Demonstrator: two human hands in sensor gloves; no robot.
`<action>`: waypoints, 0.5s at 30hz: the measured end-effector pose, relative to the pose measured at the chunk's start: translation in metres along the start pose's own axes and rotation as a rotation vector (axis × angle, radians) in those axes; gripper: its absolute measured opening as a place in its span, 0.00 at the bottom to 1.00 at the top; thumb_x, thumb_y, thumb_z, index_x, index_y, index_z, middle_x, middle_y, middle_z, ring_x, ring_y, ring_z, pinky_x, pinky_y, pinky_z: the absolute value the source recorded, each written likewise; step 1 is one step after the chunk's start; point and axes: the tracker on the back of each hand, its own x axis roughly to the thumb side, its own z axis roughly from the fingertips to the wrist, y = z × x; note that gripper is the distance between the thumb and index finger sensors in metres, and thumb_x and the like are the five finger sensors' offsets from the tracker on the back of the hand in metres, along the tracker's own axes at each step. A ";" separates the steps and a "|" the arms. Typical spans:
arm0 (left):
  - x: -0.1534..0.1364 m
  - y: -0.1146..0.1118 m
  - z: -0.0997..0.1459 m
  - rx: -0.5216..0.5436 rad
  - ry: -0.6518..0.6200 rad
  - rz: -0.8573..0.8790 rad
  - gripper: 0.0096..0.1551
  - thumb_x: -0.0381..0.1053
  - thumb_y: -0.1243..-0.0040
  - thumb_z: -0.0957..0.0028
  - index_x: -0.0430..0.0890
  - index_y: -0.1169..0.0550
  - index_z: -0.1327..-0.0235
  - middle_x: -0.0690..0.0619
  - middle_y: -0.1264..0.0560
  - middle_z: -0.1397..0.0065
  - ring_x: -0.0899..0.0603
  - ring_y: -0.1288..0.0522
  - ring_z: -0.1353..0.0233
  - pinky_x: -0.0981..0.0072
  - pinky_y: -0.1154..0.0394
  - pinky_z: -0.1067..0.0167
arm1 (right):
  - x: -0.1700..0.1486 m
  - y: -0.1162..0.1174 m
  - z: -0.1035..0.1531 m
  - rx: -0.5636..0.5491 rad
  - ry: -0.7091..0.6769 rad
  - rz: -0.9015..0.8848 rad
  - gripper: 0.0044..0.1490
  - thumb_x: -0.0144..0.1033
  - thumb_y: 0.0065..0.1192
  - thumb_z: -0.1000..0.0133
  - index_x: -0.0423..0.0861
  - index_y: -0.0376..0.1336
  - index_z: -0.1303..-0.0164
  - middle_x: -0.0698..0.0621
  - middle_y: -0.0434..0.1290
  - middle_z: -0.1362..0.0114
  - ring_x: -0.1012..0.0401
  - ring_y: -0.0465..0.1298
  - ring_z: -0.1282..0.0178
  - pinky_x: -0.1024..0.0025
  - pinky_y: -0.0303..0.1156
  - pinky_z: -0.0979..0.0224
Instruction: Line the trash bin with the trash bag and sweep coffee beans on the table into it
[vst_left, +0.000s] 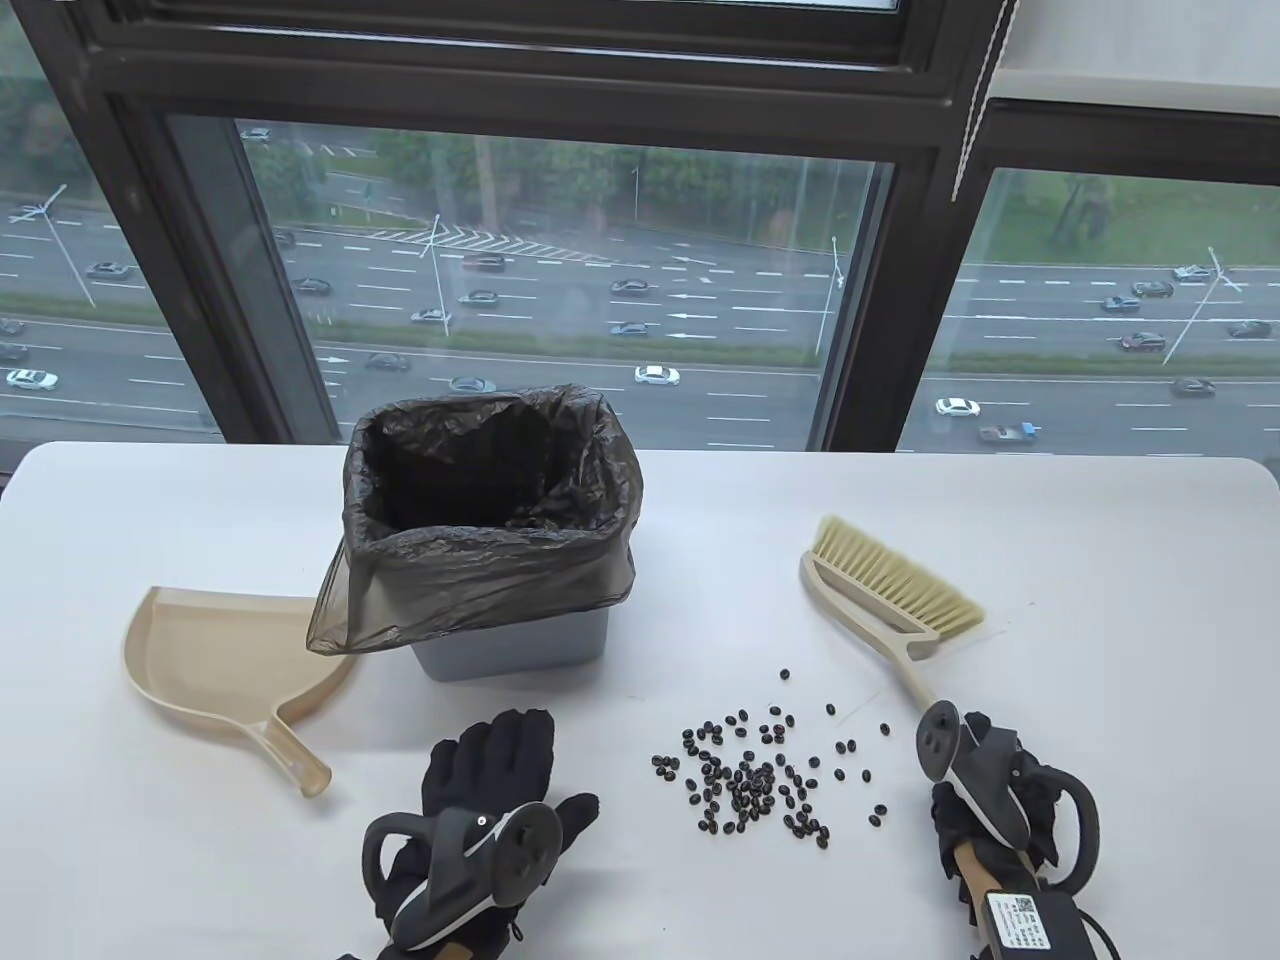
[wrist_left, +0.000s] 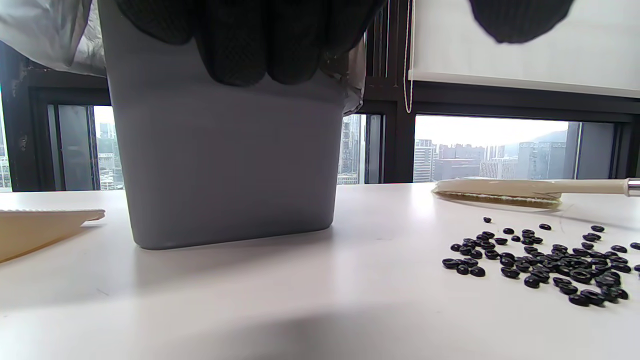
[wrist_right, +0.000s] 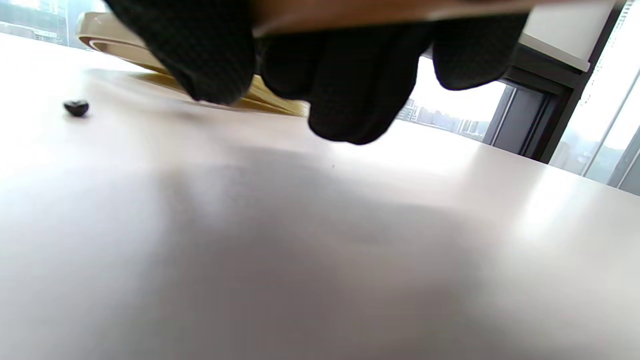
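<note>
The grey trash bin (vst_left: 500, 650) stands at the table's middle, with the dark trash bag (vst_left: 480, 560) folded over its rim. Coffee beans (vst_left: 750, 780) lie scattered in front of it to the right, also in the left wrist view (wrist_left: 545, 260). My left hand (vst_left: 495, 770) lies flat with straight fingers just in front of the bin, holding nothing. My right hand (vst_left: 985, 800) grips the handle of the beige brush (vst_left: 890, 590), whose bristles rest on the table. In the right wrist view my fingers (wrist_right: 345, 85) curl round the handle (wrist_right: 375, 12).
A beige dustpan (vst_left: 210, 660) lies left of the bin, its handle pointing toward the front edge. The white table (vst_left: 1100, 600) ends at a large window behind. One stray bean (wrist_right: 76, 107) lies near the brush head.
</note>
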 end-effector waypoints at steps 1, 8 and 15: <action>0.000 0.000 0.000 0.000 0.001 0.002 0.51 0.78 0.57 0.45 0.49 0.41 0.15 0.43 0.35 0.14 0.31 0.31 0.19 0.35 0.38 0.26 | -0.003 -0.002 0.001 -0.026 0.004 -0.006 0.35 0.45 0.70 0.49 0.50 0.61 0.32 0.50 0.75 0.40 0.58 0.82 0.53 0.47 0.72 0.34; -0.005 0.004 0.000 0.029 0.030 0.017 0.51 0.78 0.56 0.44 0.49 0.41 0.16 0.43 0.35 0.14 0.32 0.31 0.19 0.35 0.38 0.26 | -0.024 -0.030 0.006 -0.096 -0.038 -0.154 0.35 0.46 0.70 0.49 0.51 0.61 0.32 0.49 0.77 0.39 0.58 0.82 0.53 0.48 0.72 0.34; -0.006 0.005 0.000 0.034 0.040 0.012 0.51 0.78 0.56 0.44 0.49 0.41 0.16 0.43 0.35 0.14 0.32 0.31 0.19 0.36 0.37 0.26 | -0.022 -0.074 0.004 -0.153 -0.175 -0.139 0.36 0.51 0.73 0.51 0.51 0.64 0.34 0.55 0.82 0.50 0.63 0.84 0.66 0.54 0.78 0.43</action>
